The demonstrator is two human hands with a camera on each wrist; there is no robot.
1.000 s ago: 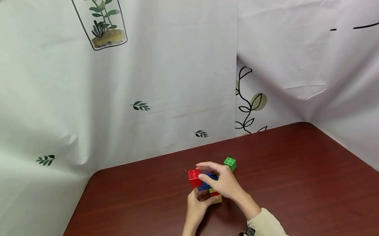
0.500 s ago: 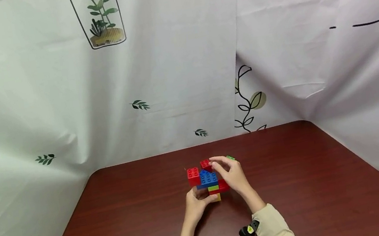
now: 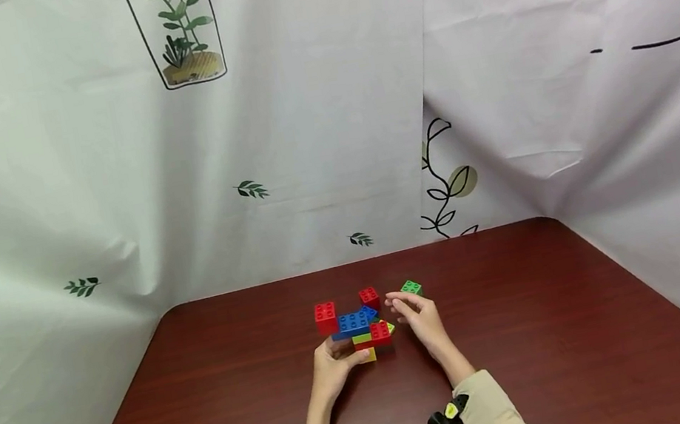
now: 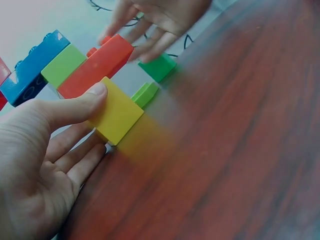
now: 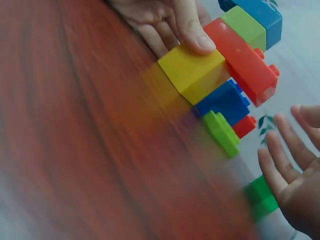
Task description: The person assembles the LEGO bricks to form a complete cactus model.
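Note:
My left hand holds a stack of toy building bricks, its thumb pressed on the yellow brick at the bottom. Above that come a long red brick, a lime brick and a blue brick. A square red brick sits at the stack's left end. My right hand is to the right of the stack, fingers loosely extended with nothing in them. Nearest it is a green brick, partly behind its fingers in the head view.
Behind the stack are another red brick, a blue brick and a lime piece. The dark red-brown table reaches a patterned white cloth at the back.
My left hand has shifted left with the stack, bringing the lime piece into view. From over the stack, my right hand has moved right, away from it, uncovering the blue brick.

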